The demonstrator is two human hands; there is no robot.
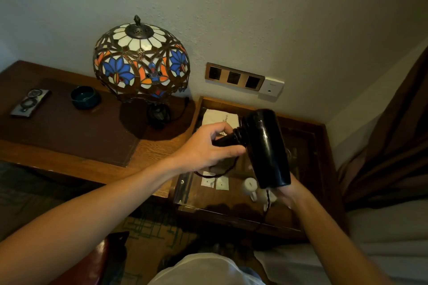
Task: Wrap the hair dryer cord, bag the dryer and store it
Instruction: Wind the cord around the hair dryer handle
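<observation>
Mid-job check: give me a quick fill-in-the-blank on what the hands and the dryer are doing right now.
1. The left hand grips the black hair dryer by its ____.
2. The cord hangs by the ____ hand.
3. The stained-glass lamp stands on the ____.
4. Beside the white plate, the wall panel has ____ dark sockets.

Missing words: handle; right; desk; three

Right hand (286, 188) mostly behind dryer (266, 146)

stained-glass lamp (141, 62), teal bowl (85, 97), wall sockets (234, 77)

left hand (208, 146) curled, gripping; right hand (286, 188) mostly hidden, seemingly gripping too.
</observation>
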